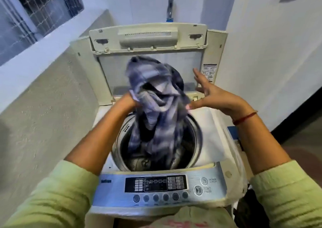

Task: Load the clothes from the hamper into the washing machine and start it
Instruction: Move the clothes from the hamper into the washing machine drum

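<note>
The left hand (128,101) grips the blue-and-white checked cotton garment (156,105); below its fingers the cloth hangs into the round steel drum (195,137). The right hand (210,95) is spread, only its thumb touching. Cloth may snag on the rim.

Blue-grey checked garment (156,105) — pale green sleeves (57,193).
</note>
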A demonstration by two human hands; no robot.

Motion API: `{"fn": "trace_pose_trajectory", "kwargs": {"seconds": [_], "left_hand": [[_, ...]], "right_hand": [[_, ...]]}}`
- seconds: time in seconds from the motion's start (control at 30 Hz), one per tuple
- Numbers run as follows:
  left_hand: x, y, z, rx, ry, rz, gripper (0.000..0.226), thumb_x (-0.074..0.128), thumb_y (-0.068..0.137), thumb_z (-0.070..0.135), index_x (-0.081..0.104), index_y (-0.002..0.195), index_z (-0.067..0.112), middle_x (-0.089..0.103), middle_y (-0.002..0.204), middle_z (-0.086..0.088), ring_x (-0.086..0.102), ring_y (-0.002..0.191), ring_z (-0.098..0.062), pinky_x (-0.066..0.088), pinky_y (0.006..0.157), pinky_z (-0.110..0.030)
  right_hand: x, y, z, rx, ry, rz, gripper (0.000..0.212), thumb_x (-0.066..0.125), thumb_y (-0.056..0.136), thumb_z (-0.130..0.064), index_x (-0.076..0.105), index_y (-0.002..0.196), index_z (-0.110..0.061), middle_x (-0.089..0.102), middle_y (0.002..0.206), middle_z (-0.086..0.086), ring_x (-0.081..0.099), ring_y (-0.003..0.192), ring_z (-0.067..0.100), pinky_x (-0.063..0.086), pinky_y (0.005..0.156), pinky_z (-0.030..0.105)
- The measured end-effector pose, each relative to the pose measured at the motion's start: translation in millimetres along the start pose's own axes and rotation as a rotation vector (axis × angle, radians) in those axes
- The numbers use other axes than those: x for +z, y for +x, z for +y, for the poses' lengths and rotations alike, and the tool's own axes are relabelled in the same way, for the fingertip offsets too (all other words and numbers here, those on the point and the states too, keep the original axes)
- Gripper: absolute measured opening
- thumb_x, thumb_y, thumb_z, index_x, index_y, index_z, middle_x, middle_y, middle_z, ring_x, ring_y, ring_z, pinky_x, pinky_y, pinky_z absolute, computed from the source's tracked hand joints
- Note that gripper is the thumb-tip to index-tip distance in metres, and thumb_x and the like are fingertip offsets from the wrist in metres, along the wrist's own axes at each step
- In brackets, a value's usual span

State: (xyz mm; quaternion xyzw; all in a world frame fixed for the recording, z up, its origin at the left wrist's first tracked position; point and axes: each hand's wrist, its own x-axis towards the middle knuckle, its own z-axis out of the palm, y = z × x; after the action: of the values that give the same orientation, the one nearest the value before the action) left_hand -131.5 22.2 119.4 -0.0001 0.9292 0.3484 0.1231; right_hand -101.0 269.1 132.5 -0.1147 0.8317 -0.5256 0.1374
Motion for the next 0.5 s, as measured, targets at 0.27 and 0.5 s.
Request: {"fn": "trace_pose_trajectory", "kwargs": {"seconds": [0.27, 0.5], "left_hand": [[18, -5, 20, 0.263, 0.347, -0.448, 0.022, 0.056, 0.088, -0.007, 0.058, 0.110, -0.007, 0.057, 0.119, -0.020, 0.042, 0.097, -0.012, 0.037, 0.080, -0.014], [-56, 31, -38, 0.055, 0.649, 0.116, 0.038, 0.044, 0.097, 0.030, 0.057, 0.122, 0.005, 0.058, 0.124, -0.028, 0.057, 0.110, -0.040, 0.046, 0.093, -0.041]], "right_hand": [[27, 31, 4, -0.239, -0.201, -0.003, 0.047, 0.075, 0.068, -0.015, 0.059, 0.112, -0.016, 0.065, 0.100, -0.006, 0.057, 0.090, -0.004, 0.047, 0.085, 0.019], [-35, 24, 8, 0.018, -1.029, 0.467, 0.043, 0.053, 0.087, -0.019, 0.049, 0.131, -0.018, 0.055, 0.129, 0.017, 0.055, 0.109, 0.038, 0.045, 0.086, 0.045]]}}
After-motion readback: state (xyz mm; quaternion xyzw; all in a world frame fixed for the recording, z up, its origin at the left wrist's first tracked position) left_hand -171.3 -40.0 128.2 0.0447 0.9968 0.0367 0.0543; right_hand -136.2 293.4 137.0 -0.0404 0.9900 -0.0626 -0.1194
